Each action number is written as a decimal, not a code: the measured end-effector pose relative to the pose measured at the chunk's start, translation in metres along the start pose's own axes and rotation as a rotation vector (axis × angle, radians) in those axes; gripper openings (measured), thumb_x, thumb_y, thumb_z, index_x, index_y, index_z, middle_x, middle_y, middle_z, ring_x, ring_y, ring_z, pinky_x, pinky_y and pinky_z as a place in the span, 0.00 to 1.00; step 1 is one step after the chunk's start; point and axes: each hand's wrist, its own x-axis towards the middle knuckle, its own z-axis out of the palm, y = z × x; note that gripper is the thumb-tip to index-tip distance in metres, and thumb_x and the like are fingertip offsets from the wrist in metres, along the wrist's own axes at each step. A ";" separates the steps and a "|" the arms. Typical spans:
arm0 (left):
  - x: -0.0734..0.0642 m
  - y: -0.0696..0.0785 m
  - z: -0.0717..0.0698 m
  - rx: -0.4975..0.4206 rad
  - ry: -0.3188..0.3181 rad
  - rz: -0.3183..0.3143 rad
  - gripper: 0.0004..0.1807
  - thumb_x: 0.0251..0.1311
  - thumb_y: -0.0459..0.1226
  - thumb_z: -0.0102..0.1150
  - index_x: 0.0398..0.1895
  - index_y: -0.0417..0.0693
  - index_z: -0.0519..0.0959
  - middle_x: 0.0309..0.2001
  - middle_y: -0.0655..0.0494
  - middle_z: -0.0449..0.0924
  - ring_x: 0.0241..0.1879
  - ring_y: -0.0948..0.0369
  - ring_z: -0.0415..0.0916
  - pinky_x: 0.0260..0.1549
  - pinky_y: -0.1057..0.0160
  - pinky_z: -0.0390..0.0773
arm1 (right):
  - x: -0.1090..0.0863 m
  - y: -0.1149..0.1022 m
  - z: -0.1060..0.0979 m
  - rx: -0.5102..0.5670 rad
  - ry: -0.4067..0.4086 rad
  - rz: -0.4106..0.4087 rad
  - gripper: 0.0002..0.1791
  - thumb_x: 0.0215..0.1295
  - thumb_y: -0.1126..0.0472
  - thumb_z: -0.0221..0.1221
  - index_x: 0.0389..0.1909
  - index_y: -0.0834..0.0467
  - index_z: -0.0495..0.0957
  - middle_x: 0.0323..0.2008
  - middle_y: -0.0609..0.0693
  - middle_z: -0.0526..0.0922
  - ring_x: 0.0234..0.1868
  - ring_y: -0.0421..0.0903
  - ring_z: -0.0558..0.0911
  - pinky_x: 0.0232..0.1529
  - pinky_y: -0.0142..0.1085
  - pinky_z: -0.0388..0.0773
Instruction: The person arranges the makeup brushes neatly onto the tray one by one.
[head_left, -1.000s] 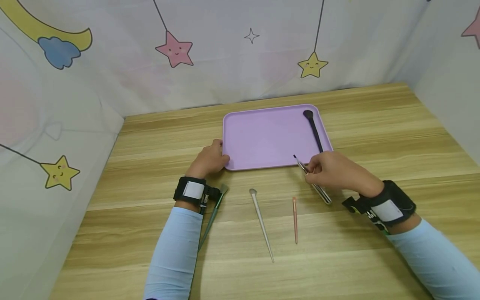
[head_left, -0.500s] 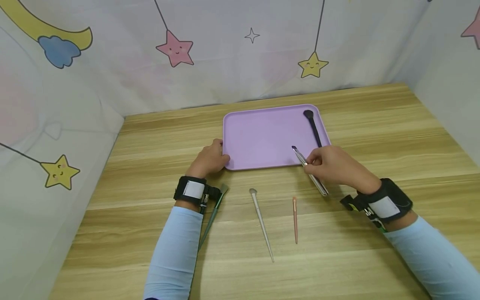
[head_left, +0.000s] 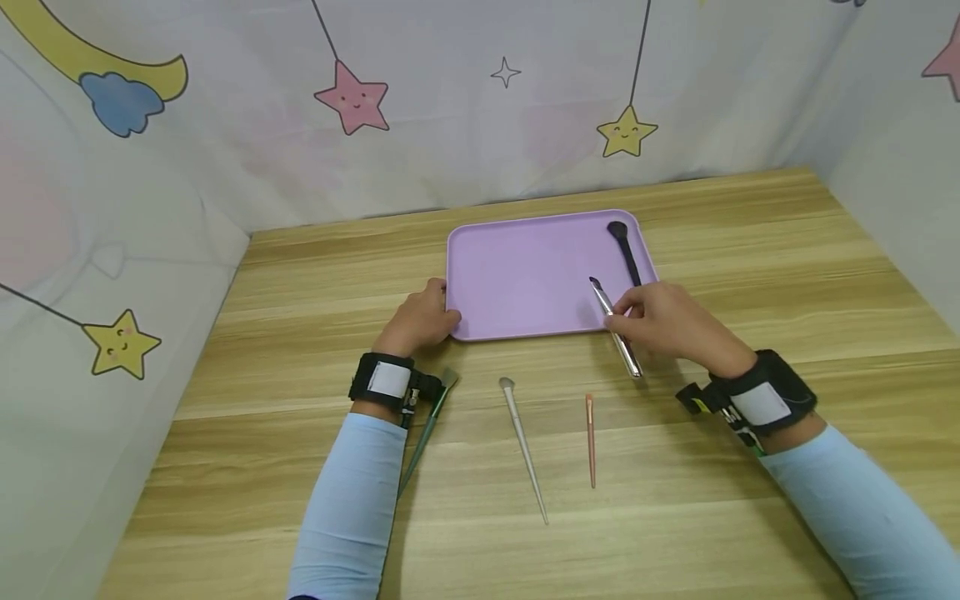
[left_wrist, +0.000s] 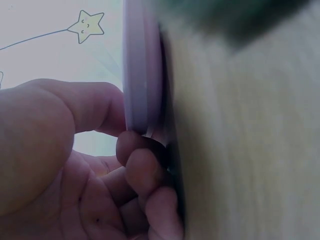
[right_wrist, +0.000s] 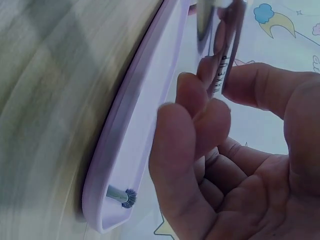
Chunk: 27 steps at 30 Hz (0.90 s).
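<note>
My left hand (head_left: 420, 318) grips the near left corner of a lilac tray (head_left: 525, 271); in the left wrist view the thumb lies on one side of the tray's edge (left_wrist: 142, 75) and curled fingers on the other. Between thumb and fingers, my right hand (head_left: 667, 323) pinches a shiny silver makeup brush (head_left: 622, 348). Its dark tip points away, over the tray's near right part, and the handle end sticks out past the near rim. A black makeup brush (head_left: 625, 248) lies in the tray along the right side, its lower end hidden by the right hand.
On the wooden table (head_left: 300, 275), nearer me, lie a green brush (head_left: 427, 427) partly under the left forearm, a pale silver-grey brush (head_left: 522, 442) and a short pink brush (head_left: 591, 442). A white curtain with stars (head_left: 352, 97) stands behind.
My right hand has moved away from me and slightly left with the silver brush, turning it a little more upright in view. The left hand and the tray stay put.
</note>
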 end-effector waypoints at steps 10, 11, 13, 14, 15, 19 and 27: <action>-0.002 0.000 -0.001 -0.001 -0.001 0.006 0.35 0.68 0.38 0.50 0.75 0.32 0.55 0.53 0.37 0.74 0.36 0.51 0.73 0.33 0.58 0.69 | 0.010 0.001 -0.001 -0.019 0.035 -0.004 0.20 0.69 0.54 0.62 0.46 0.70 0.84 0.26 0.52 0.82 0.22 0.45 0.77 0.25 0.38 0.73; -0.002 0.000 -0.001 0.000 -0.002 0.006 0.35 0.68 0.38 0.50 0.75 0.32 0.55 0.53 0.37 0.74 0.36 0.51 0.73 0.33 0.58 0.69 | 0.011 0.001 -0.001 -0.023 0.037 -0.005 0.20 0.69 0.54 0.62 0.46 0.70 0.84 0.26 0.52 0.82 0.22 0.45 0.78 0.25 0.38 0.73; -0.002 0.000 -0.001 0.001 -0.002 0.005 0.35 0.68 0.38 0.50 0.75 0.32 0.55 0.53 0.37 0.74 0.36 0.51 0.73 0.33 0.58 0.69 | 0.012 0.000 0.000 -0.032 0.044 -0.008 0.21 0.69 0.54 0.62 0.46 0.69 0.84 0.27 0.52 0.83 0.24 0.45 0.78 0.26 0.38 0.73; -0.002 0.000 -0.001 0.002 -0.002 0.005 0.35 0.68 0.39 0.50 0.75 0.32 0.55 0.53 0.37 0.74 0.36 0.51 0.73 0.33 0.58 0.69 | 0.013 0.000 0.000 -0.034 0.046 -0.010 0.20 0.69 0.53 0.62 0.46 0.69 0.84 0.27 0.52 0.83 0.24 0.45 0.78 0.27 0.38 0.73; -0.002 0.001 -0.001 0.003 -0.003 0.003 0.35 0.68 0.38 0.50 0.75 0.32 0.55 0.53 0.37 0.74 0.37 0.51 0.73 0.34 0.58 0.69 | 0.014 0.001 0.000 -0.034 0.049 -0.011 0.20 0.69 0.54 0.62 0.46 0.69 0.84 0.27 0.52 0.83 0.25 0.45 0.78 0.27 0.38 0.73; -0.002 0.001 -0.001 0.001 -0.005 -0.002 0.35 0.68 0.39 0.50 0.75 0.33 0.55 0.54 0.37 0.73 0.37 0.51 0.73 0.34 0.58 0.69 | 0.017 0.001 0.000 -0.032 0.057 -0.002 0.19 0.69 0.54 0.61 0.44 0.68 0.85 0.26 0.52 0.83 0.23 0.45 0.78 0.25 0.38 0.73; -0.001 0.000 0.000 0.007 0.001 -0.001 0.35 0.68 0.39 0.50 0.75 0.33 0.55 0.55 0.37 0.73 0.39 0.50 0.73 0.36 0.58 0.69 | 0.021 0.003 -0.002 -0.015 0.054 0.031 0.19 0.69 0.54 0.61 0.43 0.68 0.84 0.26 0.52 0.84 0.25 0.46 0.82 0.25 0.38 0.76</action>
